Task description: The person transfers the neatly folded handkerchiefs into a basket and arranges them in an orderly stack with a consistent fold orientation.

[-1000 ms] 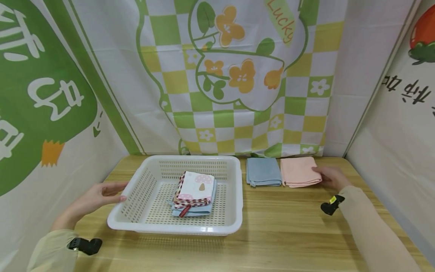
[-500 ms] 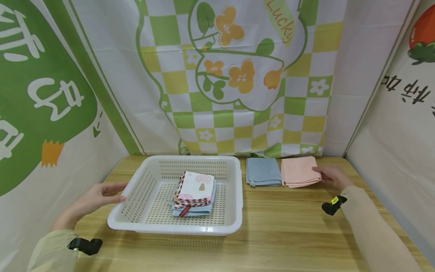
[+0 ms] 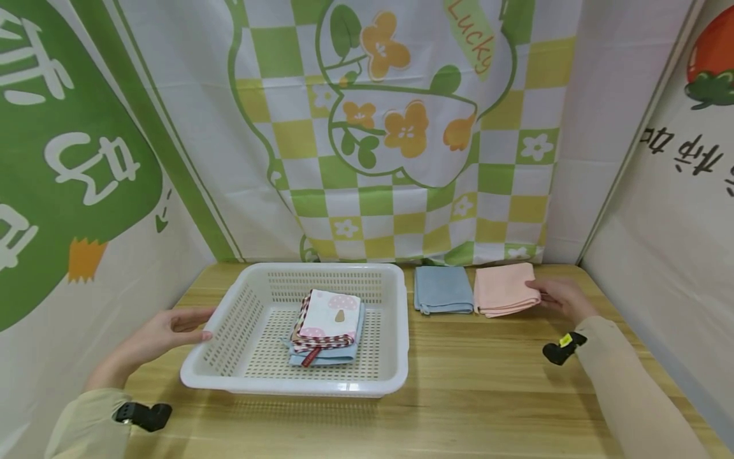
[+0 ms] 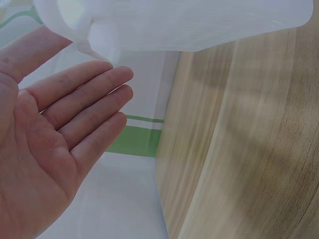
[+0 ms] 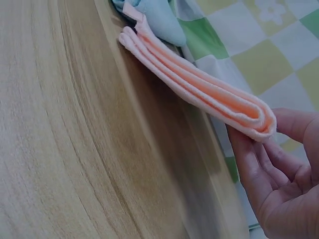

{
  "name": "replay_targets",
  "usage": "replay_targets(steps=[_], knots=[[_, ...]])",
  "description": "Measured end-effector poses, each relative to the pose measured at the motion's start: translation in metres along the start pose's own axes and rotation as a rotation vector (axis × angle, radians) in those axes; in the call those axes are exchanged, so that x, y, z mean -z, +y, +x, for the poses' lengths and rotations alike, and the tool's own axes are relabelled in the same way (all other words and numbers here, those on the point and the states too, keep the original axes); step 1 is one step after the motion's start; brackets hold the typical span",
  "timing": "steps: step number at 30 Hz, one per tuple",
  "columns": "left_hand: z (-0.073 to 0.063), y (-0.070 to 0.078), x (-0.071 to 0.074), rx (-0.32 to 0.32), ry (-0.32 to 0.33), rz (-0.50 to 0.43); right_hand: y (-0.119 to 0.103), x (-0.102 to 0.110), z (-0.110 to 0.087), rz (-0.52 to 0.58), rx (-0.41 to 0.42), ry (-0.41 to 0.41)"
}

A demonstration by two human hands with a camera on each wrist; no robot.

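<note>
My right hand (image 3: 564,298) pinches the right edge of a folded pink towel (image 3: 504,290), thumb above and fingers beneath. The right wrist view shows this towel (image 5: 199,87) slanting up to the fingertips, its layers visible along the side and its far end low near the tabletop. Beside it lies a folded blue-grey towel (image 3: 443,290). At the left, my left hand (image 3: 151,338) is at the white basket (image 3: 295,386), its thumb at the rim. Its fingers (image 4: 92,92) are straight in the left wrist view. Inside the basket, a folded mushroom-print cloth (image 3: 331,315) lies on a light blue one (image 3: 338,357).
The wooden table (image 3: 470,395) carries the basket at left and the two towels at the back right. A checked curtain (image 3: 413,210) hangs right behind the table's back edge. Printed fabric walls stand on both sides.
My right hand has risen slightly, and the pink towel's right edge has tilted up with it. The left hand and the basket stay in place.
</note>
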State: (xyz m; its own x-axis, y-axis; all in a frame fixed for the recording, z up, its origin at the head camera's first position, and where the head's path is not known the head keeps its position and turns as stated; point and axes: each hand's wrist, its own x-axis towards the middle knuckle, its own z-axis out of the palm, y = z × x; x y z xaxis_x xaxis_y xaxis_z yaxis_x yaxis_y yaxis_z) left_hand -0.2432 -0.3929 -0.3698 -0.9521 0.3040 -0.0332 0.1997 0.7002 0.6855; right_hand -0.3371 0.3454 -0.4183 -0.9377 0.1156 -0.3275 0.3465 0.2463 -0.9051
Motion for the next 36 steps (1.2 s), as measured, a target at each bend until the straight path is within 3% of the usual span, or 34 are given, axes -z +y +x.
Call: replay_targets(steps=[21,36], knots=[[-0.001,0.001,0.0,-0.005,0.002,0.002,-0.009,-0.002,-0.008,0.055,0.046,0.001],[-0.001,0.0,-0.001,-0.004,0.004,0.011,-0.013,0.0,-0.02,0.034,0.082,-0.033]])
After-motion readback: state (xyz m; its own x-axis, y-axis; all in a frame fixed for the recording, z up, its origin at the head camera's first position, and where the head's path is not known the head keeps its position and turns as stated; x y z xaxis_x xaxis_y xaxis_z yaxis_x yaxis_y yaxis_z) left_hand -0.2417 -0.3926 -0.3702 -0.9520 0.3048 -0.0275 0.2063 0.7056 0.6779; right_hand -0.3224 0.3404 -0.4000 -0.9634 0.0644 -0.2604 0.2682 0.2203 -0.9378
